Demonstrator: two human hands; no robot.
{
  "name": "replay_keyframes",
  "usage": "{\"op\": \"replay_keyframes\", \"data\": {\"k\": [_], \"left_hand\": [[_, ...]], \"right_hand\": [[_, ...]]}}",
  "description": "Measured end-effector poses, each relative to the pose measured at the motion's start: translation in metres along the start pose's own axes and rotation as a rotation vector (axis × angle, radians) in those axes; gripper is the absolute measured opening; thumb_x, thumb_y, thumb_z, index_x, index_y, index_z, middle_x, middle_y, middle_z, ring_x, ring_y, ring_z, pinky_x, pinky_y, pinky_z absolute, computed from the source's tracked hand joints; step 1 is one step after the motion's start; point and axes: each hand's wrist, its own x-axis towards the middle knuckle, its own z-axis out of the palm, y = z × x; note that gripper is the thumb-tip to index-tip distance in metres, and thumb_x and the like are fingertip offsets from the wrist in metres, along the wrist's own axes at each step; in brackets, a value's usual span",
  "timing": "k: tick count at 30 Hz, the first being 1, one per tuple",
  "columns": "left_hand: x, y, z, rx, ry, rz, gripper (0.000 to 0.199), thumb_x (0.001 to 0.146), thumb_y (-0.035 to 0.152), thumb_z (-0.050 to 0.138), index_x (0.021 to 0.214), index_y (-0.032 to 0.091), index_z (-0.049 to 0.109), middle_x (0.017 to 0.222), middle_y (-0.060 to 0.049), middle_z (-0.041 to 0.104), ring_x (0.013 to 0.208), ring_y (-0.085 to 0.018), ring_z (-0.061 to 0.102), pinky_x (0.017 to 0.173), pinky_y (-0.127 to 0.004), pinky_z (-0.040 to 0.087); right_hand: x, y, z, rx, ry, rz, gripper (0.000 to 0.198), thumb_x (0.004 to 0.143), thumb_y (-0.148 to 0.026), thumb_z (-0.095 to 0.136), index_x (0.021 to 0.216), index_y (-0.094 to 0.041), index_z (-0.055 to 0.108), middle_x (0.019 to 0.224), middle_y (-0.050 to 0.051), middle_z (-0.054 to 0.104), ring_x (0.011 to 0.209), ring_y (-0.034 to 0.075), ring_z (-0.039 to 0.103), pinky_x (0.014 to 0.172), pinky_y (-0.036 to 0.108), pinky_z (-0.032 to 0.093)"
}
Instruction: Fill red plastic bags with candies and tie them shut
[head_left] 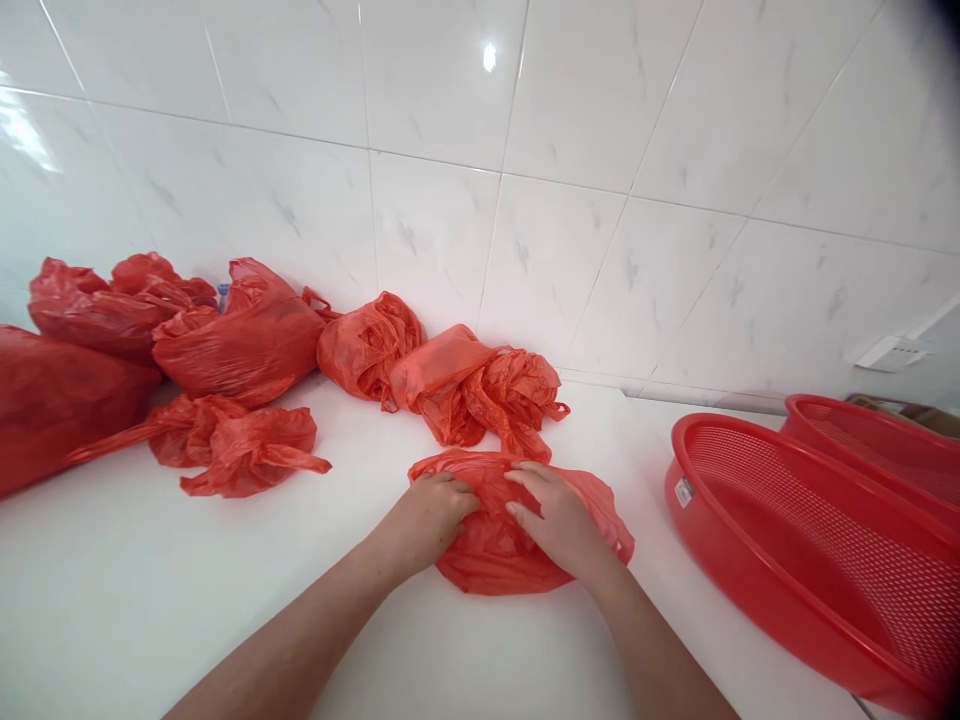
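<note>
Rests the left grip (pixel 427 520) on a crumpled red plastic bag (pixel 517 575), with fingers curled into the folds; cannot tell whether pinched on the film. Lays the right grip (pixel 559 515) on the same bag, loosely open, with thumb and fingers apart. Near the middle of a smooth white worktop (pixel 480 665), just in front of bunched red bags (pixel 442 375). Farther left, bulging red bags (pixel 240 345) and a twisted red bag (pixel 255 450). At right, a red mesh basket (pixel 757 560), with a second basket (pixel 817 410) beyond. Behind, glossy white wall tiles (pixel 442 220), grey-veined, with bright glare; low at right, a pale wall fitting (pixel 892 352).
</note>
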Motion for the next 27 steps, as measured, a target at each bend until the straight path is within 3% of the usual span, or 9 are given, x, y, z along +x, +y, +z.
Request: {"op": "replay_keyframes", "data": {"k": [7, 11, 13, 17, 20, 22, 24, 27], "left_hand": [[-0.003, -0.008, 0.002, -0.024, -0.025, -0.018, 0.024, 0.064, -0.002, 0.04, 0.06, 0.019, 0.053, 0.063, 0.0, 0.059, 0.058, -0.015, 0.051, 0.057, -0.027, 0.034], [-0.004, -0.009, -0.003, -0.01, -0.044, -0.046, 0.021, 0.064, 0.001, 0.043, 0.059, 0.018, 0.053, 0.063, 0.0, 0.059, 0.061, -0.015, 0.053, 0.057, -0.026, 0.036], [-0.002, -0.004, -0.007, 0.009, 0.013, -0.033, 0.016, 0.071, 0.007, 0.046, 0.064, 0.019, 0.055, 0.067, -0.001, 0.059, 0.065, -0.016, 0.054, 0.058, -0.027, 0.038], [0.001, 0.003, -0.014, 0.088, 0.277, -0.026, 0.018, 0.082, 0.015, 0.045, 0.086, 0.02, 0.061, 0.097, -0.007, 0.06, 0.089, -0.02, 0.055, 0.077, -0.034, 0.043], [0.001, -0.002, -0.015, 0.176, 0.422, -0.16, 0.023, 0.081, 0.017, 0.049, 0.1, 0.023, 0.06, 0.121, -0.01, 0.052, 0.11, -0.027, 0.047, 0.089, -0.043, 0.04], [0.001, -0.011, -0.012, 0.147, 0.455, -0.277, 0.03, 0.079, 0.021, 0.053, 0.108, 0.024, 0.057, 0.126, -0.01, 0.049, 0.113, -0.029, 0.047, 0.088, -0.042, 0.04], [0.0, -0.023, -0.008, 0.003, 0.436, -0.397, 0.034, 0.078, 0.024, 0.052, 0.111, 0.025, 0.056, 0.117, -0.008, 0.056, 0.1, -0.025, 0.055, 0.08, -0.036, 0.044], [0.002, -0.038, 0.0, -0.34, 0.377, -0.526, 0.023, 0.078, 0.03, 0.048, 0.096, 0.024, 0.062, 0.085, -0.001, 0.066, 0.074, -0.018, 0.061, 0.064, -0.027, 0.044]], "right_hand": [[0.004, 0.016, 0.001, 0.023, -0.103, 0.171, 0.057, 0.088, -0.05, 0.039, 0.138, -0.025, 0.033, 0.141, 0.004, 0.039, 0.13, 0.02, 0.033, 0.105, 0.036, 0.029], [0.004, 0.018, 0.0, 0.118, -0.062, 0.21, 0.052, 0.087, -0.051, 0.041, 0.133, -0.026, 0.037, 0.131, 0.006, 0.048, 0.122, 0.02, 0.043, 0.099, 0.036, 0.036], [0.004, 0.017, 0.0, 0.172, -0.045, 0.218, 0.048, 0.086, -0.049, 0.043, 0.128, -0.027, 0.038, 0.119, 0.005, 0.055, 0.111, 0.019, 0.051, 0.092, 0.034, 0.042], [0.005, 0.012, 0.002, 0.233, 0.016, 0.207, 0.033, 0.085, -0.046, 0.045, 0.112, -0.028, 0.045, 0.106, 0.003, 0.059, 0.097, 0.018, 0.057, 0.082, 0.032, 0.046], [0.006, 0.012, 0.003, 0.231, 0.076, 0.195, 0.027, 0.086, -0.046, 0.043, 0.103, -0.027, 0.05, 0.105, 0.003, 0.058, 0.097, 0.018, 0.056, 0.083, 0.032, 0.045], [0.007, 0.015, 0.004, 0.243, 0.059, 0.214, 0.028, 0.085, -0.046, 0.043, 0.105, -0.027, 0.049, 0.101, 0.003, 0.059, 0.094, 0.018, 0.057, 0.081, 0.032, 0.046], [0.008, 0.018, 0.004, 0.275, 0.03, 0.23, 0.03, 0.083, -0.045, 0.046, 0.107, -0.027, 0.048, 0.095, 0.002, 0.059, 0.088, 0.017, 0.057, 0.078, 0.031, 0.046], [0.009, 0.023, 0.003, 0.385, 0.045, 0.208, 0.028, 0.081, -0.045, 0.05, 0.102, -0.026, 0.05, 0.089, 0.0, 0.059, 0.084, 0.016, 0.057, 0.078, 0.031, 0.046]]}}
